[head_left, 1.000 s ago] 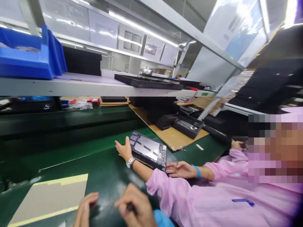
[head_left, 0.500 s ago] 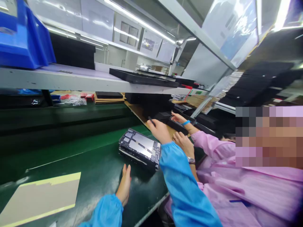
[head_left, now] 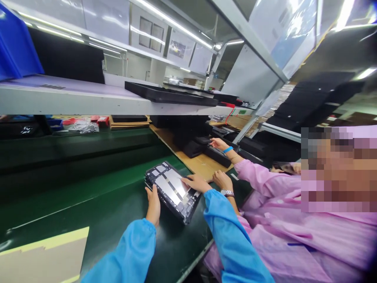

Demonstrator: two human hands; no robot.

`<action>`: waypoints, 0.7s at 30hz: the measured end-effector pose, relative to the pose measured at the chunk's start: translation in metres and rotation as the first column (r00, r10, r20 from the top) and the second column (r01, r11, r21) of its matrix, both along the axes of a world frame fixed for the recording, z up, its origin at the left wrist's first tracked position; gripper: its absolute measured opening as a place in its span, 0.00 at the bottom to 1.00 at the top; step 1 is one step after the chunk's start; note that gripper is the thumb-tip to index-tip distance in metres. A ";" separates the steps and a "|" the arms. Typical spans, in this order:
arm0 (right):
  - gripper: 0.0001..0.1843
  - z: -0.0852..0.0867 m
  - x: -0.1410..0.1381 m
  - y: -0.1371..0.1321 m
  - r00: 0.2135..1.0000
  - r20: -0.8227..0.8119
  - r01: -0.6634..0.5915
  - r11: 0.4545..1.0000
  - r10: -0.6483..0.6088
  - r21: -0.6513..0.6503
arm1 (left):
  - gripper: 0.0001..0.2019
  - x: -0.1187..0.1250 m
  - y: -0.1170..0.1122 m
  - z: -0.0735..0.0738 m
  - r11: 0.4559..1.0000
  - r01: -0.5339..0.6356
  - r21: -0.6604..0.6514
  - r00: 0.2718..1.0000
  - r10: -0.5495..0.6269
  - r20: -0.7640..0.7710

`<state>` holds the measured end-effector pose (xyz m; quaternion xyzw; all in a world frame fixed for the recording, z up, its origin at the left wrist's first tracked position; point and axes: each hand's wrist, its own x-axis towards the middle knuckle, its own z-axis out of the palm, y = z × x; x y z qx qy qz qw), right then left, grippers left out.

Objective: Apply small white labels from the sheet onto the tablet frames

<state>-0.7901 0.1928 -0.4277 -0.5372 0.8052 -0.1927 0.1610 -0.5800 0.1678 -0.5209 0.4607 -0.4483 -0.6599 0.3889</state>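
Note:
A stack of opened tablets point(head_left: 172, 190), with silver battery plates and dark circuit parts on its top face, sits at an angle on the green work surface. My left hand point(head_left: 153, 206) grips the stack's left edge, thumb and finger up against its side. Across the right edge lies my right hand point(head_left: 198, 183), its fingers reaching over the top face and its thumb side hidden. Both hands come out of blue sleeves. Close to my right hand is a co-worker's hand with a wristwatch point(head_left: 223, 181). That person's other hand point(head_left: 218, 144) reaches toward a black tray.
A beige sheet with yellow edges point(head_left: 44, 257) lies at the lower left. Black trays and foam point(head_left: 218, 155) stand on a brown board point(head_left: 203, 165) at the back right. Above runs a white shelf point(head_left: 103, 103) with a black tray and blue bins. A co-worker in pink sits at right.
My right hand has come down from beyond the stack onto its right edge; the dark object it held no longer shows. My left hand has closed up to the left edge. The stack has turned.

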 end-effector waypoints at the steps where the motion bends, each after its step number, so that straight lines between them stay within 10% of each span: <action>1: 0.22 -0.003 0.001 0.004 1.000 0.017 -0.006 1.000 0.006 -0.025 | 0.42 -0.002 0.002 0.001 1.000 -0.020 -0.016 1.000 0.020 0.001; 11: 0.24 0.012 0.028 0.024 0.995 0.099 -0.005 0.974 0.029 -0.227 | 0.41 -0.011 0.030 0.017 0.983 -0.145 -0.109 0.985 0.132 -0.113; 17: 0.19 0.022 0.098 0.066 0.941 0.245 -0.147 0.932 0.235 -0.331 | 0.32 0.085 0.056 0.048 0.945 -0.286 -0.159 0.944 0.249 -0.218; 21: 0.21 -0.031 0.164 0.085 0.854 0.405 -0.160 0.905 0.327 -0.393 | 0.27 0.162 0.071 0.017 0.902 -0.375 -0.212 0.918 0.394 0.052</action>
